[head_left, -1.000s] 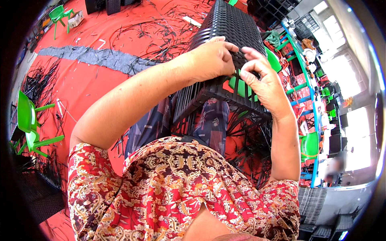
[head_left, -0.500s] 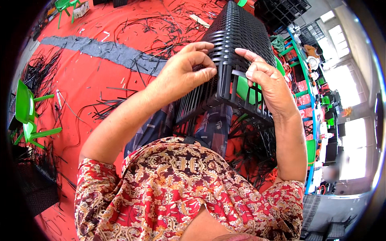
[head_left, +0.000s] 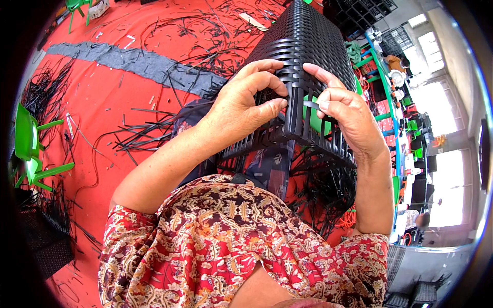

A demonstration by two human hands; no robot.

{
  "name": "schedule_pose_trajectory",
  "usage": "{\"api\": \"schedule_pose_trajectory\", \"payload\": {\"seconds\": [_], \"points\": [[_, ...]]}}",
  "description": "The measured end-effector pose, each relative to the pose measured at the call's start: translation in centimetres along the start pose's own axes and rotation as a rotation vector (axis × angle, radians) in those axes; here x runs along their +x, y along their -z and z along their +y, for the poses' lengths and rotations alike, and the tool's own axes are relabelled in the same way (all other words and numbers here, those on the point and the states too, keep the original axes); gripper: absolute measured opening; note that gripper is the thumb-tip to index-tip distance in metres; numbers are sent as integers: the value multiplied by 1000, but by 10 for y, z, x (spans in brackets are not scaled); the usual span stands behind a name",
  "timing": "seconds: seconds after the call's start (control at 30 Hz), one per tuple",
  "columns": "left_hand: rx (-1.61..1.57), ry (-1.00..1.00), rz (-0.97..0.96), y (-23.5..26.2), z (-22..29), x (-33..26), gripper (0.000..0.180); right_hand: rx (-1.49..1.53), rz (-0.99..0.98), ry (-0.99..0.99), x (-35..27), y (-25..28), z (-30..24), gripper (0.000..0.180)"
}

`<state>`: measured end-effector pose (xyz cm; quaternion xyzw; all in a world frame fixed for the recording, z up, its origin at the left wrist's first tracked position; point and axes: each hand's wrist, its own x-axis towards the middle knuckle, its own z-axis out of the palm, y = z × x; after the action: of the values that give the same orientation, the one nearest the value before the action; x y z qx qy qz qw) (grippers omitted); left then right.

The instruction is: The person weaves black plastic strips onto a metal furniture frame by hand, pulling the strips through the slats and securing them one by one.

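Note:
A black woven plastic-strip basket-like piece [head_left: 318, 38] stands before me, tightly woven at its far part, with bare upright strips and frame bars nearer me. My right hand [head_left: 341, 108], on the right of its corner post [head_left: 293, 115], pinches a flat dark strip [head_left: 311, 104] between thumb and forefinger; its index finger reaches toward the weave. Across the post, my left hand [head_left: 249, 95] has thumb and forefinger drawn together at the corner. What lies between those fingertips is hidden. The piece rests over my knees, in dark patterned trousers [head_left: 269, 172].
Loose black strips [head_left: 146, 131] litter the red floor covering [head_left: 113, 169], crossed by a grey cloth band [head_left: 123, 61]. Green plastic chairs [head_left: 28, 138] stand at left. A blue-and-green frame [head_left: 382, 84] runs along the right, and a strip pile [head_left: 326, 187] lies below the woven piece.
The woven piece and both hands appear slightly lower in view. My left fingertips have come nearer the corner post, and the strip in my right hand lies closer to it.

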<state>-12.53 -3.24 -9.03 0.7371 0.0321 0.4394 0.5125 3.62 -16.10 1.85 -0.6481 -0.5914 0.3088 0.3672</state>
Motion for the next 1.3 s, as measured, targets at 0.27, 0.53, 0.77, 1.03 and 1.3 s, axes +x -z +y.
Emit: {"api": "schedule_pose_trajectory", "payload": {"seconds": [0.27, 0.53, 0.77, 1.03, 1.3], "points": [[-18, 69, 31, 0, -2, 0, 16, -410, 92, 159, 9, -14, 1, 15], [74, 34, 24, 8, -5, 22, 19, -611, 145, 227, 23, -15, -9, 22], [22, -53, 222, 26, -11, 13, 14, -566, 142, 149, 23, -16, -12, 18], [235, -73, 151, 0, -2, 16, 21, -483, 126, 143, 22, -13, -7, 14], [435, -104, 143, -8, 6, 29, 10, -463, 155, 153, 22, -15, -3, 14]]}}
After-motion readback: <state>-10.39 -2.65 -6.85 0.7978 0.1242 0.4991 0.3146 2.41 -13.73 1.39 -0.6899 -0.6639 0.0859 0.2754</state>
